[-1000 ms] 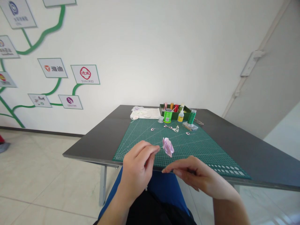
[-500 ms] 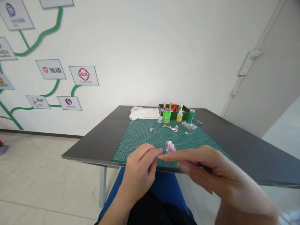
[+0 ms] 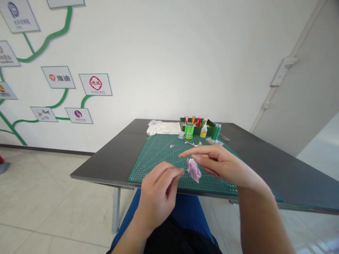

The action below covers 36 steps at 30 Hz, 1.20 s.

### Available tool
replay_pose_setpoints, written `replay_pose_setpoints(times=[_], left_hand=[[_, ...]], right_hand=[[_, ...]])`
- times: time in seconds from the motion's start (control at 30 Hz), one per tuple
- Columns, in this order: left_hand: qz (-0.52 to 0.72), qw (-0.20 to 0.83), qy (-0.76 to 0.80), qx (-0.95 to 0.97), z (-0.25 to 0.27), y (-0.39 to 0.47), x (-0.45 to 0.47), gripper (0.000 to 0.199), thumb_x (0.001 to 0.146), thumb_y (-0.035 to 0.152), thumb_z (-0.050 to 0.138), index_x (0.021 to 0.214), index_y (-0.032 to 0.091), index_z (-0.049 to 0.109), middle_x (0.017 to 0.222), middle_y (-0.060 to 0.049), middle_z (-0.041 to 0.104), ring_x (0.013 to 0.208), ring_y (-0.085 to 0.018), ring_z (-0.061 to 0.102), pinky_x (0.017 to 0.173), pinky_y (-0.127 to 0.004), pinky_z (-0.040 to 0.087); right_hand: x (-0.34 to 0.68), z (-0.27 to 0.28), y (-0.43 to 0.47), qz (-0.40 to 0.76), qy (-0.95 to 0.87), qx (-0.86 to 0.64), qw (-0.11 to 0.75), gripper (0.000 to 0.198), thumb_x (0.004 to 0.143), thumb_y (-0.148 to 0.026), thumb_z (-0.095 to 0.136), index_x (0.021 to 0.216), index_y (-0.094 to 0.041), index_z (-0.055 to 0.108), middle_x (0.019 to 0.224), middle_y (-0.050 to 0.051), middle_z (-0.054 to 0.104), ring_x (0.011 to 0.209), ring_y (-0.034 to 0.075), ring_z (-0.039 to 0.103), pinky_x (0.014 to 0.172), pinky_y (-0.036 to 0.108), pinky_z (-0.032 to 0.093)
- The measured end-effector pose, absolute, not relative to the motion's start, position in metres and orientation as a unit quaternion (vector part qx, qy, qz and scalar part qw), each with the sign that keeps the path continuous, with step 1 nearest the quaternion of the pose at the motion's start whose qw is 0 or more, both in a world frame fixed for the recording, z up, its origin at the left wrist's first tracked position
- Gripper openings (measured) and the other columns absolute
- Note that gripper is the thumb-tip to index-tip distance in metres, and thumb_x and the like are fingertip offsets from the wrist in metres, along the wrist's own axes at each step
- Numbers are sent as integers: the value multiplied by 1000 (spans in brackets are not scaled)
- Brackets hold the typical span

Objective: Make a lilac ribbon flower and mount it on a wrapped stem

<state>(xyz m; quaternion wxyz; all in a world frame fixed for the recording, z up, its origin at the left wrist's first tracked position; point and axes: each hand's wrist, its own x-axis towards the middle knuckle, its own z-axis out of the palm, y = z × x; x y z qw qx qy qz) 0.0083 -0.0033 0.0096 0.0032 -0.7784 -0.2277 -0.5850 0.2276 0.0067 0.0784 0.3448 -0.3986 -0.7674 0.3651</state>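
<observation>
My left hand point(image 3: 160, 185) is closed in a pinch on the thin green stem of a pale purple fabric flower point(image 3: 194, 170). The flower head points right, over the near part of the green cutting mat point(image 3: 156, 155). Just above the bloom is my right hand point(image 3: 212, 158), its index finger reaching left and the thumb pressed in beneath it. The other fingers are curled under. Whatever lies between thumb and fingers, if anything, is too fine to make out.
Scissors point(image 3: 194, 144) and a small petal piece point(image 3: 172, 146) lie on the mat. Behind are a green can point(image 3: 189, 131), a glue bottle point(image 3: 203, 131), a green thread spool point(image 3: 215, 131), a dark green box point(image 3: 182, 123) and a white cloth point(image 3: 169, 128).
My right hand has moved up and away from the stem, uncovering more of the flower, which now tilts downward to the right. The left hand has barely moved.
</observation>
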Motion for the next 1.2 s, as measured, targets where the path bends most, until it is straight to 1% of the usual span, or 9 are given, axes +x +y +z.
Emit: replay_pose_setpoints(times=[0.13,0.23,0.4,0.53,0.73,0.87,1.03,1.1,1.2], left_hand=[[-612,-43,-244,-751,13,-2,10,17,99,4,67,95,18,73,77,-1,67,66,-13,61,61,-23,47],[-625,-90,-257,-731,13,1,12,17,99,7,69,90,19,76,72,1,65,62,-12,57,57,-24,43],[-623,-165,-285,-710,9,8,13,14,101,15,71,91,19,80,70,1,62,59,-11,53,54,-24,39],[-624,-215,-288,-694,6,12,13,13,100,20,72,93,19,83,71,1,60,59,-11,53,54,-24,38],[-616,-422,-239,-620,3,19,13,11,91,29,84,88,19,85,77,-1,64,66,-11,58,59,-20,44],[-611,-537,-194,-548,0,23,14,23,81,39,94,87,19,85,70,1,61,60,-8,51,57,-17,41],[-606,-605,-191,-480,6,23,16,34,71,44,101,82,16,83,61,2,63,49,-4,38,48,-16,29],[-607,-616,-190,-465,9,23,16,36,69,43,101,77,15,80,63,0,67,48,-3,38,47,-16,27],[-618,-610,-196,-455,10,24,16,37,68,42,101,74,14,78,62,0,67,47,-2,38,46,-15,25]], right_hand=[[225,59,5,444,-740,-378,335,55,101,-65,64,114,-14,81,54,-10,31,45,8,24,42,21,17],[223,48,-1,469,-727,-369,340,56,100,-67,66,107,-14,82,53,-10,30,46,7,23,42,21,16],[225,39,-8,478,-719,-365,347,59,104,-67,61,117,-13,79,53,-12,27,44,6,20,41,21,14],[226,36,-12,461,-729,-354,362,58,106,-65,59,116,-12,80,54,-11,29,44,6,22,41,21,17],[230,16,-9,524,-689,-323,382,52,104,-58,67,121,-11,81,47,-11,37,38,5,26,39,19,20],[227,-13,-1,635,-592,-230,440,42,99,-49,76,126,-16,81,42,-12,40,31,4,24,37,17,22],[221,-43,3,669,-480,-170,542,50,95,-47,81,139,-24,74,41,-15,36,28,3,16,34,16,21],[225,-46,6,647,-458,-226,566,63,92,-49,82,148,-24,66,48,-13,45,29,3,20,33,17,21],[239,-43,13,524,-471,-402,585,78,89,-56,80,153,-18,58,69,-3,67,36,8,46,34,18,29]])
